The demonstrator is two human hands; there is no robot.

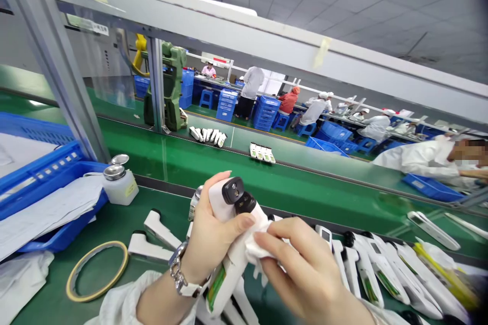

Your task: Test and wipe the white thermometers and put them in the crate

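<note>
Wiping in hand | left hand (208, 236) closed round thermometer (232, 244), raised above belt (183, 165) | right hand (305, 274) pinching cloth (256, 250) against its neck | judged mid-clean: sensor head (238, 195) uncovered | more units (381, 271) laid in a row at right

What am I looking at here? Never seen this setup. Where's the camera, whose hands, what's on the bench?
There is no machine: a person works with bare hands, and a camera worn on their head looks forward and down. The left hand, with a wristwatch, grips a white handheld thermometer-like device with a black sensor head. The right hand presses a white cloth against it. On the green bench lie more white devices, a ring of tape, a white dispenser bottle and a blue tray with paper. Other workers sit beyond the conveyor.
</note>
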